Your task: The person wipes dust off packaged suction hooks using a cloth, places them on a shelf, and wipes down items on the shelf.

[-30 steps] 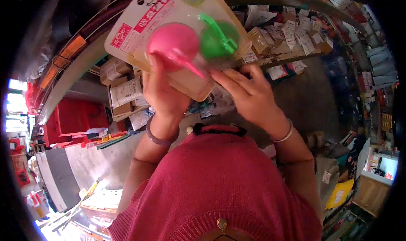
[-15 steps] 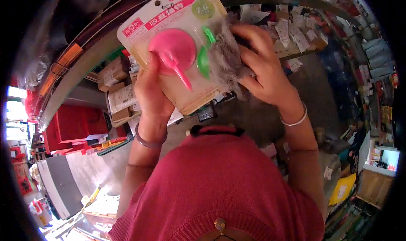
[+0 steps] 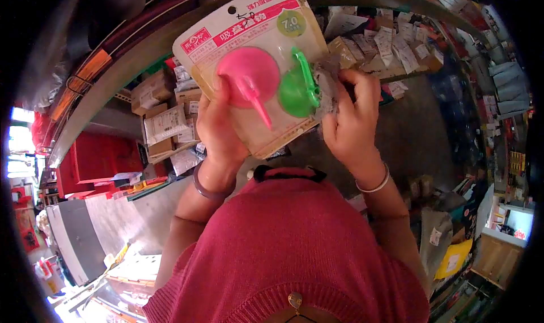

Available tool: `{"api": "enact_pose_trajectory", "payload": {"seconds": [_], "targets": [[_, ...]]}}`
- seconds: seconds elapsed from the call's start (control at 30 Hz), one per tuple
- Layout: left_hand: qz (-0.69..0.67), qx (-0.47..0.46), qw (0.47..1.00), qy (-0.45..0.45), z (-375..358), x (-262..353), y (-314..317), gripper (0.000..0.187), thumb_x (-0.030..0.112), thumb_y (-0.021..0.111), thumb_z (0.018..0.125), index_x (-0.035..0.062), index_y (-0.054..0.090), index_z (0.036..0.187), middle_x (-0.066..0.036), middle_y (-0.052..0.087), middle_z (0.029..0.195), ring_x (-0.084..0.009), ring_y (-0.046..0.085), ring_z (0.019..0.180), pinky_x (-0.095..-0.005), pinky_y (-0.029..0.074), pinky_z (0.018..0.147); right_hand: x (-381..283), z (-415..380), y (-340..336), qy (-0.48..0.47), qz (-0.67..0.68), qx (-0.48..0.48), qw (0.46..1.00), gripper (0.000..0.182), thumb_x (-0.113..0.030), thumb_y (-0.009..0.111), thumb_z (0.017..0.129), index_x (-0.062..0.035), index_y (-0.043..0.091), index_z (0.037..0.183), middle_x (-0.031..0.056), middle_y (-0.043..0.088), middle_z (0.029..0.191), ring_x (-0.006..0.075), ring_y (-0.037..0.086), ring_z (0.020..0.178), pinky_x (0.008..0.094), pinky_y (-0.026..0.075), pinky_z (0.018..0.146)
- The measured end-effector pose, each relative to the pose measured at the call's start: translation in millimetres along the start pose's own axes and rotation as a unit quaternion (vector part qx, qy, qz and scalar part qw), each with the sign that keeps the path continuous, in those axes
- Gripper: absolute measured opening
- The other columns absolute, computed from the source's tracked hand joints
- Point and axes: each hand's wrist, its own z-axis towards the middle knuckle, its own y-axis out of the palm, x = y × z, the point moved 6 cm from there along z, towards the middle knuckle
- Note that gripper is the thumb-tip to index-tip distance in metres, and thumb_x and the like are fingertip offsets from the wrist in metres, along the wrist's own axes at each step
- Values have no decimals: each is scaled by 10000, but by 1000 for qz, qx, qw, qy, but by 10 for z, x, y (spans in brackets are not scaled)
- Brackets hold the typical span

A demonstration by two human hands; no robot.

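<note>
A blister-packed card (image 3: 198,60) with a pink suction hook (image 3: 247,76) and a green suction hook (image 3: 297,91) is tilted in front of me at the top centre. My left hand (image 3: 218,127) grips its lower left edge, thumb on the front by the pink hook. At the card's right edge, my right hand (image 3: 354,116) is closed on a crumpled grey cloth (image 3: 327,88), which touches the pack beside the green hook. Some of the fingertips behind the cloth are hidden.
Cardboard boxes and wrapped parcels (image 3: 164,125) lie to the left, near a red cabinet (image 3: 107,159). More papers and labelled packages (image 3: 391,48) are at the upper right. A yellow packet (image 3: 453,259) lies at the lower right.
The card has shifted slightly right and down with my left hand. My right hand and the cloth have moved down and toward the card's right edge, uncovering more of the green hook.
</note>
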Motion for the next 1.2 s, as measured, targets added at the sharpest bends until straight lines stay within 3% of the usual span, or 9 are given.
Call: {"api": "enact_pose_trajectory", "payload": {"seconds": [0.17, 0.37, 0.57, 0.67, 0.9, 1.0, 1.07, 1.17, 1.2], "targets": [[-92, -20, 995, 41, 83, 65, -82, 445, 328, 399, 914, 23, 371, 1236, -132, 458, 1205, -258, 466, 1102, -417, 385, 937, -175, -296, 221, -46, 0, 21, 999, 276, 3, 537, 588, 42, 524, 861, 168, 464, 940, 315, 476, 780, 397, 413, 661], [-18, -4, 987, 158, -102, 147, 29, 419, 313, 435, 906, 90, 357, 1252, -116, 447, 1194, -277, 462, 1096, -444, 396, 916, -240, -161, 160, -25, 11, 96, 995, 205, -8, 579, 658, -17, 557, 861, 124, 497, 908, 285, 507, 740, 374, 425, 612], [-35, -19, 989, 144, -140, 146, 45, 424, 295, 464, 896, 94, 351, 1252, -125, 440, 1199, -284, 479, 1074, -454, 409, 900, -246, -119, 82, -39, 7, 97, 995, 192, -26, 586, 669, -44, 572, 859, 99, 504, 914, 266, 495, 720, 358, 413, 593], [-8, -20, 991, 135, -176, 87, 10, 417, 289, 475, 892, 92, 363, 1242, -128, 451, 1197, -284, 484, 1070, -444, 416, 889, -265, -80, 163, -35, -37, 66, 997, 185, -52, 567, 681, -53, 575, 866, 83, 489, 874, 257, 488, 714, 348, 413, 588], [131, -66, 960, 239, -267, 71, 59, 389, 324, 471, 892, 82, 427, 1192, -128, 493, 1168, -274, 518, 1026, -416, 437, 855, -345, 126, 150, -2, -50, 30, 998, 243, -68, 547, 637, -43, 566, 877, 92, 460, 835, 262, 484, 730, 341, 423, 598], [-16, -61, 975, 215, -271, 103, 95, 331, 213, 460, 902, -28, 479, 1128, -131, 546, 1095, -224, 539, 995, -340, 422, 862, -323, 75, 104, 0, -37, 2, 999, 335, -7, 547, 569, 9, 549, 904, 122, 470, 861, 292, 495, 762, 362, 434, 644], [-4, -49, 976, 211, -210, 78, 50, 320, 213, 462, 901, -23, 484, 1118, -126, 550, 1082, -219, 550, 965, -333, 429, 847, -251, 5, 115, -3, -29, -2, 1000, 330, 3, 533, 575, 18, 546, 904, 126, 476, 850, 302, 503, 753, 377, 436, 646], [8, -2, 976, 218, -141, 141, -38, 354, 286, 492, 887, 43, 471, 1144, -102, 536, 1092, -218, 536, 984, -348, 449, 825, 52, -123, 181, 83, 65, -78, 991, 342, 22, 505, 591, 31, 547, 930, 146, 502, 875, 330, 521, 770, 384, 443, 680], [7, 17, 975, 222, -133, 156, -58, 376, 322, 506, 880, 75, 463, 1161, -92, 528, 1100, -220, 526, 1000, -358, 457, 819, 36, -78, 120, 80, 124, -41, 988, 322, -6, 517, 613, 22, 545, 933, 147, 504, 887, 330, 520, 786, 392, 446, 686]]}}
